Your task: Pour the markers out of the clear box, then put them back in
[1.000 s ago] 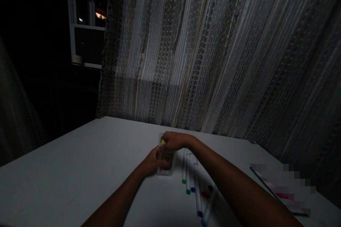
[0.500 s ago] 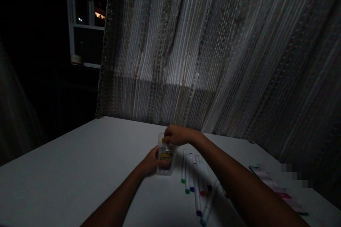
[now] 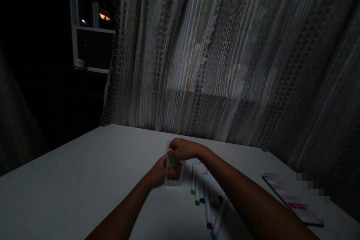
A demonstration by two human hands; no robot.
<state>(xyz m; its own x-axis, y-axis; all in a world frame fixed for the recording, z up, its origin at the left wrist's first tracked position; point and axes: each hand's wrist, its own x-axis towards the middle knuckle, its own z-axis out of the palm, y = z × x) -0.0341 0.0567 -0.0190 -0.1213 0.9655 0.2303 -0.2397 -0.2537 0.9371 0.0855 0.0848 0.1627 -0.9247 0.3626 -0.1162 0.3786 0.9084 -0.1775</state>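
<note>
My left hand [image 3: 159,171] grips a clear plastic case [image 3: 173,180] from the near side, holding it upright on the white table. My right hand [image 3: 182,149] closes over the case's far end, and its fingers hide most of a yellow-tipped item inside. A yellow label [image 3: 174,165] shows through the plastic between my hands. Several white markers with coloured caps [image 3: 200,191] lie fanned out on the tabletop, just right of the case and under my right forearm. Neither hand touches them.
The white table [image 3: 70,198] runs to a far edge against a pale striped curtain [image 3: 225,63]. A partly blurred flat booklet [image 3: 292,198] lies near the right edge. A dark window [image 3: 92,18] shows at the upper left.
My right hand has dropped back slightly over the case's far end after rising half a second ago. The case stays between my hands, and the markers have not visibly moved.
</note>
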